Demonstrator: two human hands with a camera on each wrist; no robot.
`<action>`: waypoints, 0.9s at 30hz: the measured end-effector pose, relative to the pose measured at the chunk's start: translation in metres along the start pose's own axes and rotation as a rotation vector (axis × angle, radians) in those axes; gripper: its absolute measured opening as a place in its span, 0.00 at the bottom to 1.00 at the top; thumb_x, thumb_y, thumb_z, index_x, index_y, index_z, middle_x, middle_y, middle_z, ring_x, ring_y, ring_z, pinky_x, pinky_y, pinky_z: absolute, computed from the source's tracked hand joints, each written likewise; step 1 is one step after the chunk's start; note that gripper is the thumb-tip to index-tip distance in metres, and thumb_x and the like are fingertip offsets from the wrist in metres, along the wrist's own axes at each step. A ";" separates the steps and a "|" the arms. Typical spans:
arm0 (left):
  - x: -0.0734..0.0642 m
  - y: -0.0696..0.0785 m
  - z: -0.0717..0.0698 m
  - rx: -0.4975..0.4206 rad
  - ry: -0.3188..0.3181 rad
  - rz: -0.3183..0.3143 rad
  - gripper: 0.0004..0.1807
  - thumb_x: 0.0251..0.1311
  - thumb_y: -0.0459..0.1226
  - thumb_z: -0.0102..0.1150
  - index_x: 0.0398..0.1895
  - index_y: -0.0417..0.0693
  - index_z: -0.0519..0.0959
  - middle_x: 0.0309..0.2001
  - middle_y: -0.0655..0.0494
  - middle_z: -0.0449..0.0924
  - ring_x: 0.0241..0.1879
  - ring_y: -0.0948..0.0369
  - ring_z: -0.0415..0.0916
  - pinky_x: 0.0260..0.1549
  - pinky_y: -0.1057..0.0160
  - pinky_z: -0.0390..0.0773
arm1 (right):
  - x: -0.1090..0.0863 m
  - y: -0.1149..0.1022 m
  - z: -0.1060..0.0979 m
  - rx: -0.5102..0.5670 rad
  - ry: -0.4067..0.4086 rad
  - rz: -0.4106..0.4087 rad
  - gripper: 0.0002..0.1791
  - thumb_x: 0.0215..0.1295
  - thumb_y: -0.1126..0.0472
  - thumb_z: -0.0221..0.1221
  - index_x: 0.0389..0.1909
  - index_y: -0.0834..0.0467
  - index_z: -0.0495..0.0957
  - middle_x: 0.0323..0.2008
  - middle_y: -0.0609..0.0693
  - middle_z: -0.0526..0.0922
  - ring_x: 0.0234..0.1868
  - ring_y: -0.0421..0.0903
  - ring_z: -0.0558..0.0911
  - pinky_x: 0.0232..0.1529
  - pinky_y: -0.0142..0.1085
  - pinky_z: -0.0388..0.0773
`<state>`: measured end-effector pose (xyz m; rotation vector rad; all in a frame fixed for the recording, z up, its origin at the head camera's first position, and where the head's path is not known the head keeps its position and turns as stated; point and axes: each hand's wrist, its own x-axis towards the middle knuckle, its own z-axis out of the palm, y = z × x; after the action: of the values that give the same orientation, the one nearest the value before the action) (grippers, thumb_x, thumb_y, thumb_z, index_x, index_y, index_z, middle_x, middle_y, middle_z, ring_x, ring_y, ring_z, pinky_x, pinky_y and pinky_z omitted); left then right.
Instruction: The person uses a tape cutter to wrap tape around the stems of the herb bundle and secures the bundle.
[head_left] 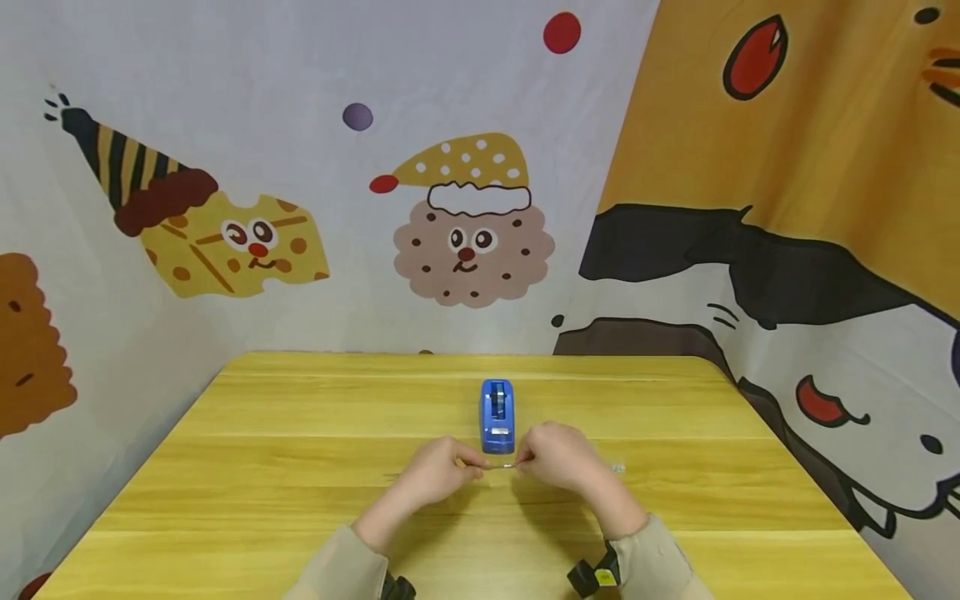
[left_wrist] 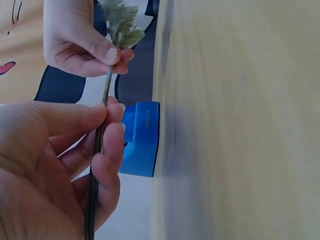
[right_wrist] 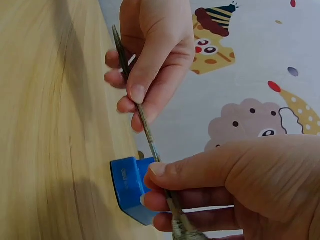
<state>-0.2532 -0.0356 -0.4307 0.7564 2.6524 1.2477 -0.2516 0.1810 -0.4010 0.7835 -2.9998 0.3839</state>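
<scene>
A thin, dark stem or small bundle of stems (left_wrist: 90, 200) runs between my two hands, above the table. At one end is a pale grey-green, feathery head (left_wrist: 125, 27), like a dried flower; in the head view it shows small beyond my right hand. My left hand (head_left: 437, 472) pinches the stem between thumb and fingers. Closer to the feathery head, my right hand (head_left: 558, 455) pinches it with thumb and fingertips. A shiny band, perhaps clear tape, shows on the stem between the hands. Just beyond them stands a blue tape dispenser (head_left: 498, 445), touched by neither hand.
The yellow wood-grain table (head_left: 300, 400) reaches back to a printed cloth (head_left: 285, 50) with cartoon figures. Its far corners are rounded. Black devices (head_left: 592, 577) are strapped at both wrists, near the sleeve cuffs.
</scene>
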 end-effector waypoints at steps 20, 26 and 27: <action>0.012 -0.002 -0.017 -0.018 -0.359 -0.028 0.10 0.67 0.32 0.53 0.31 0.41 0.83 0.23 0.54 0.81 0.19 0.62 0.72 0.20 0.67 0.72 | 0.016 0.007 0.011 0.146 -0.104 0.018 0.14 0.47 0.62 0.72 0.15 0.48 0.75 0.17 0.37 0.74 0.21 0.37 0.72 0.25 0.34 0.71; 0.017 -0.003 -0.022 0.073 -0.316 0.049 0.11 0.65 0.30 0.53 0.34 0.44 0.86 0.24 0.58 0.82 0.27 0.66 0.73 0.32 0.63 0.74 | 0.015 0.011 0.003 0.227 -0.118 0.017 0.07 0.54 0.60 0.69 0.21 0.50 0.82 0.21 0.37 0.77 0.23 0.38 0.73 0.28 0.35 0.73; 0.018 -0.003 -0.022 0.079 -0.305 0.053 0.11 0.64 0.30 0.53 0.34 0.44 0.86 0.24 0.58 0.82 0.28 0.67 0.73 0.34 0.62 0.74 | 0.015 0.011 0.002 0.229 -0.121 0.013 0.06 0.56 0.60 0.68 0.22 0.51 0.83 0.21 0.37 0.78 0.23 0.37 0.73 0.27 0.35 0.73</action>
<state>-0.2767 -0.0439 -0.4171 0.9494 2.4589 0.9536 -0.2697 0.1828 -0.4044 0.8304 -3.1114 0.7169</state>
